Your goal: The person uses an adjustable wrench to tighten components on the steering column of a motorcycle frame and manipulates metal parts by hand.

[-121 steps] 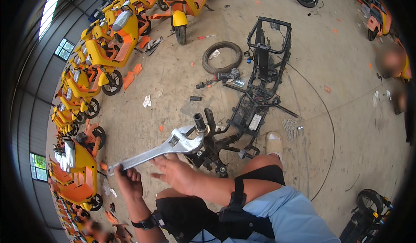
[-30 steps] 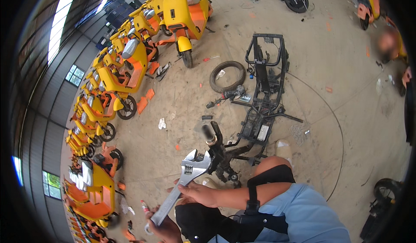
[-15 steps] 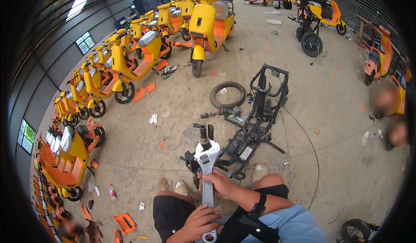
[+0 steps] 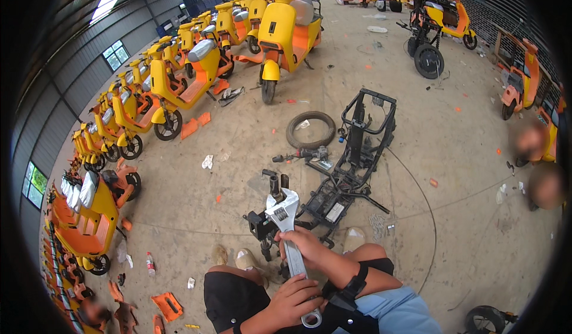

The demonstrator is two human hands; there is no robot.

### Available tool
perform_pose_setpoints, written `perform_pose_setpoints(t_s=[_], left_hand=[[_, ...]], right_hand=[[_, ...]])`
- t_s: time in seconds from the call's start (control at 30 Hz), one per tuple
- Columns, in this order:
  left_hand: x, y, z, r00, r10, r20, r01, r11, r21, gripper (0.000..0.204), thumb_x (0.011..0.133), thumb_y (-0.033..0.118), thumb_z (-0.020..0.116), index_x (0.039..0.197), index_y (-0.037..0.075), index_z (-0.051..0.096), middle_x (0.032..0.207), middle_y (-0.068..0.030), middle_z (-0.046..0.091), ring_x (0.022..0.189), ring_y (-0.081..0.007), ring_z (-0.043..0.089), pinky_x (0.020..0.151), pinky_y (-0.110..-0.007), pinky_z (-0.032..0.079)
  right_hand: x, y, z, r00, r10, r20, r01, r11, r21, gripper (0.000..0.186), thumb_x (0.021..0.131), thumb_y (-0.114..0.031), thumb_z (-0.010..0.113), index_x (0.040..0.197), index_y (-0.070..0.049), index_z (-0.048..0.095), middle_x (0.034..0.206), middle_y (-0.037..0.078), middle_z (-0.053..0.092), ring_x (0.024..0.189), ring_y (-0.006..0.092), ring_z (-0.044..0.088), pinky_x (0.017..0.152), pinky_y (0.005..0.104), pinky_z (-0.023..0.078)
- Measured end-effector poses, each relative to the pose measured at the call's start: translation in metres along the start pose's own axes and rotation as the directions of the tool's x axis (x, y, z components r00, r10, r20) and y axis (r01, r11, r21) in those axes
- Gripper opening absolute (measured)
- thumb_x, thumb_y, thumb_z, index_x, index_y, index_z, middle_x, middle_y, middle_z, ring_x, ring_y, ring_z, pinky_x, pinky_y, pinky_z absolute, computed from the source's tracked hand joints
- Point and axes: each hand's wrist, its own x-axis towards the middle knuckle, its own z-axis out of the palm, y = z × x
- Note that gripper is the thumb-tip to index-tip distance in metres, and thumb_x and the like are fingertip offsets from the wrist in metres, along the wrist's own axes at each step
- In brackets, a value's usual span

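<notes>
A large silver adjustable wrench [image 4: 294, 259] is gripped in both my hands. My left hand [image 4: 295, 300] wraps round the lower handle, just above the ringed end. My right hand [image 4: 305, 246] closes round the handle below the head. The wrench's jaws are at the upright steering tube [image 4: 275, 183] of a bare black scooter frame [image 4: 361, 155]; whether they grip it is hard to make out. That frame lies on the floor in front of me, between my shoes and a loose tyre.
Beyond the tube lie a red-and-black power tool [image 4: 305, 153], a black tyre [image 4: 311, 130] and a screwdriver [image 4: 297, 102]. Yellow scooters [image 4: 279, 30] stand in rows at left. Orange panels [image 4: 167, 306] and a bottle [image 4: 151, 264] are on the floor. A long cable [image 4: 430, 227] curves at right, near people.
The wrench's handle end has swung to the right, both hands moving with it, while its head stays by the steering tube. The view has shifted slightly.
</notes>
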Motion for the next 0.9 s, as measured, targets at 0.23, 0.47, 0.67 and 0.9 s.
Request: perform_pose_setpoints(t_s=[0.23, 0.47, 0.67, 0.9], left_hand=[[0.026, -0.001, -0.002, 0.986, 0.087, -0.144, -0.087, 0.996, 0.007, 0.020, 0.072, 0.012, 0.077, 0.088, 0.009, 0.066, 0.094, -0.0078, 0.066, 0.097, -0.0277, 0.064, 0.090, -0.046, 0.050], [0.035, -0.010, 0.009, 0.975, 0.159, -0.158, -0.161, 0.987, 0.003, 0.023, 0.072, 0.013, 0.075, 0.093, 0.008, 0.067, 0.095, -0.0068, 0.065, 0.094, -0.0259, 0.063, 0.090, -0.044, 0.051], [0.025, -0.029, 0.000, 0.939, 0.238, -0.248, -0.253, 0.967, -0.030, 0.025, 0.074, 0.013, 0.075, 0.098, 0.006, 0.068, 0.091, -0.0074, 0.065, 0.092, -0.0251, 0.064, 0.088, -0.043, 0.052], [-0.055, -0.066, -0.041, 0.933, 0.088, -0.350, -0.118, 0.991, -0.066, 0.025, 0.083, 0.012, 0.064, 0.107, 0.009, 0.057, 0.098, -0.0101, 0.067, 0.092, -0.0330, 0.064, 0.088, -0.052, 0.049]], right_hand=[[0.005, -0.011, -0.004, 0.999, 0.043, -0.001, -0.043, 0.998, 0.042, 0.024, 0.094, -0.023, 0.054, 0.100, 0.000, 0.060, 0.070, 0.011, 0.062, 0.060, 0.0198, 0.061, 0.057, 0.0300, 0.047], [0.002, -0.020, -0.004, 0.997, 0.076, -0.004, -0.075, 0.997, 0.016, 0.027, 0.096, -0.025, 0.052, 0.105, -0.001, 0.060, 0.064, 0.007, 0.060, 0.052, 0.0152, 0.057, 0.049, 0.0272, 0.044], [0.010, -0.013, 0.012, 0.996, 0.064, -0.056, -0.060, 0.996, 0.063, 0.029, 0.098, -0.028, 0.050, 0.110, -0.002, 0.058, 0.062, 0.006, 0.059, 0.050, 0.0148, 0.055, 0.047, 0.0266, 0.043], [0.023, 0.012, 0.045, 0.998, 0.028, -0.051, -0.019, 0.985, 0.170, 0.029, 0.099, -0.027, 0.052, 0.117, -0.005, 0.055, 0.084, 0.011, 0.066, 0.077, 0.0166, 0.062, 0.067, 0.0299, 0.049]])
